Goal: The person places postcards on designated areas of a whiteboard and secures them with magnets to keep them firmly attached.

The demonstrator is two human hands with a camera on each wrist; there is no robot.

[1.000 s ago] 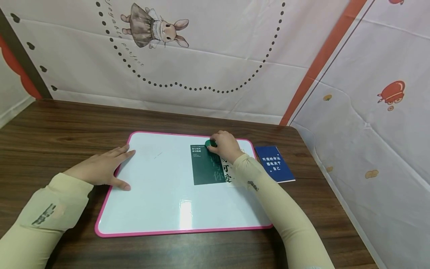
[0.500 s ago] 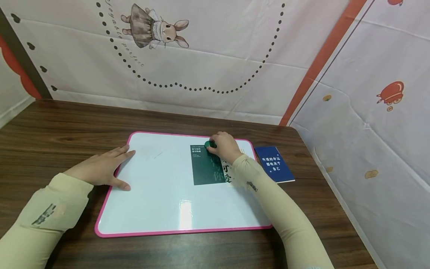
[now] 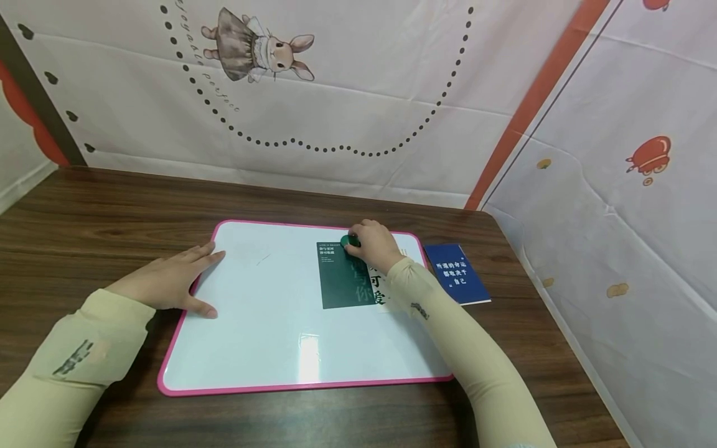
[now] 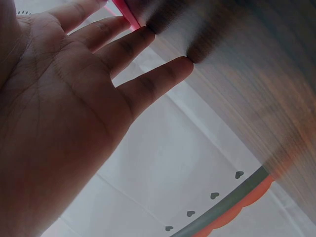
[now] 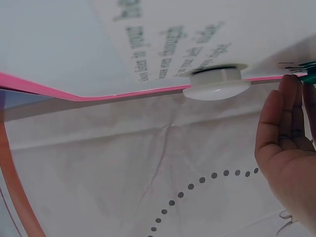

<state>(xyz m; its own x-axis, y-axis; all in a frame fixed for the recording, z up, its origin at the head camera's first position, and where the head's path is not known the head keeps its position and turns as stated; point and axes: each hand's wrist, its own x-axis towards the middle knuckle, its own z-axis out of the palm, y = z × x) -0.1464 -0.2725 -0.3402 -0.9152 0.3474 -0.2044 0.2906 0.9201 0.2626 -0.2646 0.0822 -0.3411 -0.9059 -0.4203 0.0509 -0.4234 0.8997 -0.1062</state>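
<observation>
no movement since earlier: right hand (image 3: 376,244) pinches green magnet (image 3: 350,241) on whiteboard (image 3: 263,323); light, rigid, grip its rim; left hand (image 3: 168,280) fingers straight.
</observation>
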